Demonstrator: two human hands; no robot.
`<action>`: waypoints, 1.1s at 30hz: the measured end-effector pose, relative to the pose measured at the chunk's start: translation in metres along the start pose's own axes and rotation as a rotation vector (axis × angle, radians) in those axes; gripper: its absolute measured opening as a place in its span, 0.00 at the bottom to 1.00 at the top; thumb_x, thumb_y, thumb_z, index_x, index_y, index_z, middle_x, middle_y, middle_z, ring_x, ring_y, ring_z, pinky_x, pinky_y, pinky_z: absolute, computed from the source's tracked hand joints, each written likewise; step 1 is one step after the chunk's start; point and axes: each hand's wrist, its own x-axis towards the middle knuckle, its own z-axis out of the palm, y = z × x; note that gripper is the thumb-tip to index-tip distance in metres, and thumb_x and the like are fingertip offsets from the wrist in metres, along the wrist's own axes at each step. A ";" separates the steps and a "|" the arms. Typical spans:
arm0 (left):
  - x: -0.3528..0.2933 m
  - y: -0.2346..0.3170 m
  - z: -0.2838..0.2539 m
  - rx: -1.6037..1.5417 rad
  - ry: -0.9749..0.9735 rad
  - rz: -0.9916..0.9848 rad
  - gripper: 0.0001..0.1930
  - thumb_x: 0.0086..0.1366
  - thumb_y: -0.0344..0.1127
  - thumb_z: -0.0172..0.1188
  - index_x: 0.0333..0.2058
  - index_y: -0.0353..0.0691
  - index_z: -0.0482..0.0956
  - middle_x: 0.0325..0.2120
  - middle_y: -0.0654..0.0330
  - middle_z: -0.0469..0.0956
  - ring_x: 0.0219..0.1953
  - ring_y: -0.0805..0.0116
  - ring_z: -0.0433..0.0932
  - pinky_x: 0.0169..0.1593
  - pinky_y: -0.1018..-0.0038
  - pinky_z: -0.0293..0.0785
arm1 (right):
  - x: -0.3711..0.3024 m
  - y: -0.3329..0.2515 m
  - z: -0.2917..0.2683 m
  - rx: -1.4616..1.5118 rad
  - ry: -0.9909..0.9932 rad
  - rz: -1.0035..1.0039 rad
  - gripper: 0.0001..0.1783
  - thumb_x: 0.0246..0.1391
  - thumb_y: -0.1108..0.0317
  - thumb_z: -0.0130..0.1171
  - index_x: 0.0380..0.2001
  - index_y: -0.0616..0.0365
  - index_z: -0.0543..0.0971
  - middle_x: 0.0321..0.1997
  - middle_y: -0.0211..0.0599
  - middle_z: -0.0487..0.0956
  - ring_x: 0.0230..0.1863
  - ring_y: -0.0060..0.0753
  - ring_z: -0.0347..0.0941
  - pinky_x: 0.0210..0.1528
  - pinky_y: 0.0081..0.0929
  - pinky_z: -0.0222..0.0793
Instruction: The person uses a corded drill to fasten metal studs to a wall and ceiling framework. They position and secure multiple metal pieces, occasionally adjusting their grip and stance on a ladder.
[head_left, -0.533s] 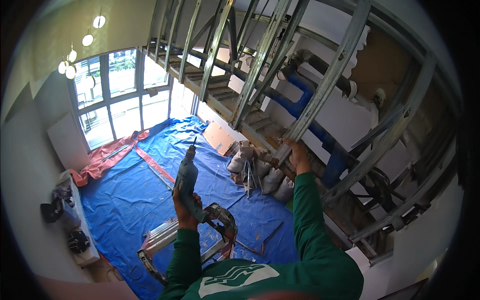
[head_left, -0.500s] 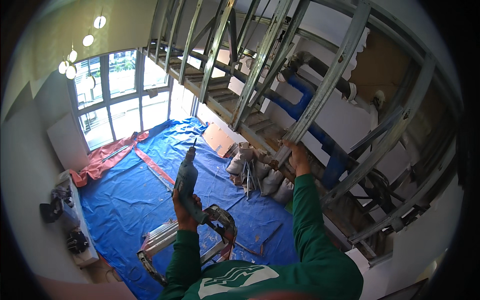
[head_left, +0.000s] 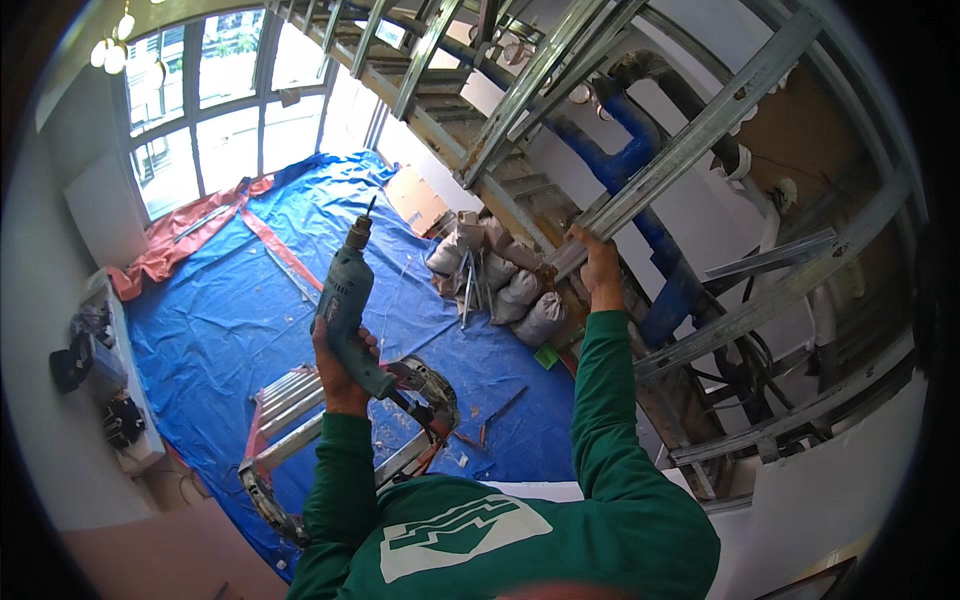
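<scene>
A teal corded power drill is in my left hand, fingers wrapped round its grip. Its bit points up and away, over the tarp. My right hand is closed round the lower end of a slanting metal stud, beside the frame's bottom edge. Both arms are in green sleeves. Below the drill stands a stepladder, partly hidden by my left arm. Past the stud runs a blue-coated pipe.
Blue tarp covers the floor far below. Stuffed sacks lie under the frame's edge. Tall windows fill the far wall. A white ledge with tools and bags lines the left. A curved metal stud crosses at right.
My view has tipped downward, so the windows and lamps sit higher. The drill looks larger and nearer, its bit higher in the picture. My right hand keeps its hold on the stud.
</scene>
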 end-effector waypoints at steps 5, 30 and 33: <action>0.000 0.003 0.003 -0.032 0.089 -0.032 0.36 0.72 0.73 0.60 0.45 0.38 0.80 0.27 0.59 0.82 0.28 0.66 0.84 0.32 0.72 0.85 | 0.000 -0.003 0.009 -0.031 0.096 0.069 0.14 0.57 0.69 0.77 0.44 0.58 0.85 0.39 0.35 0.87 0.44 0.32 0.82 0.53 0.36 0.75; 0.003 0.009 -0.007 -0.336 0.295 -0.054 0.35 0.72 0.72 0.61 0.49 0.39 0.83 0.27 0.57 0.84 0.27 0.63 0.87 0.31 0.68 0.89 | -0.004 -0.008 0.007 -0.199 0.120 0.096 0.13 0.62 0.63 0.75 0.41 0.62 0.87 0.41 0.36 0.85 0.45 0.33 0.81 0.53 0.36 0.75; 0.002 0.006 -0.007 -0.310 0.267 -0.019 0.35 0.73 0.71 0.61 0.50 0.39 0.83 0.28 0.57 0.84 0.28 0.63 0.87 0.32 0.68 0.89 | -0.006 -0.008 0.006 -0.194 0.128 0.085 0.16 0.62 0.61 0.75 0.43 0.64 0.86 0.42 0.37 0.85 0.44 0.34 0.81 0.55 0.37 0.75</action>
